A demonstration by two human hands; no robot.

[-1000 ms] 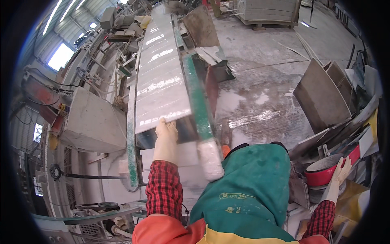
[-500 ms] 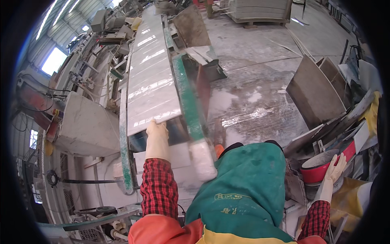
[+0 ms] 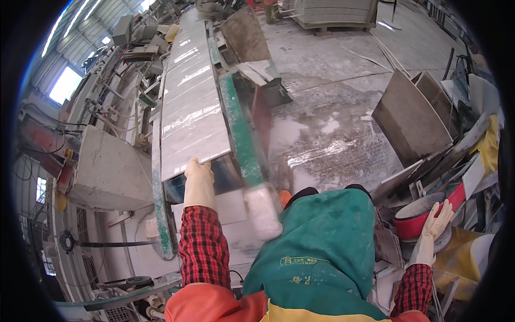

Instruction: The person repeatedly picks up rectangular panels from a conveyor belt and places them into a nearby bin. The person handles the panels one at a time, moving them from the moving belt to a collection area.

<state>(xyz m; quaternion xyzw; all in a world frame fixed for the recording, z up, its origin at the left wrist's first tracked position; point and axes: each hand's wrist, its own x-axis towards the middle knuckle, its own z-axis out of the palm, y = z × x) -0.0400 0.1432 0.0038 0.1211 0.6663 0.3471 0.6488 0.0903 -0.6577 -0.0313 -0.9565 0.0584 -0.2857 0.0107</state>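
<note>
My left hand (image 3: 198, 185), in a cream rubber glove, grips the near edge of a glossy white stone slab (image 3: 198, 140). The thumb lies at the top edge, and the fingers are partly hidden. This slab is the nearest of several set end to end along a long green-sided conveyor (image 3: 244, 142). A dark blue band (image 3: 228, 174) shows below its edge. Off to the right, my right hand (image 3: 439, 222), gloved alike, rests with fingers stretched out against a round, red-sided thing (image 3: 410, 229) with a grey top. Nothing is held in it.
A white rounded block (image 3: 263, 212) sits at the conveyor's near right end. Brown boards (image 3: 413, 121) lean at the right among scraps and yellow sheeting (image 3: 488, 145). A large pale block (image 3: 110, 169) stands left of the conveyor. The floor (image 3: 327, 145) looks wet.
The view has shifted slightly, so the scene sits a little further left. My left hand stays on the slab's edge, and my right hand stays against the red-sided thing.
</note>
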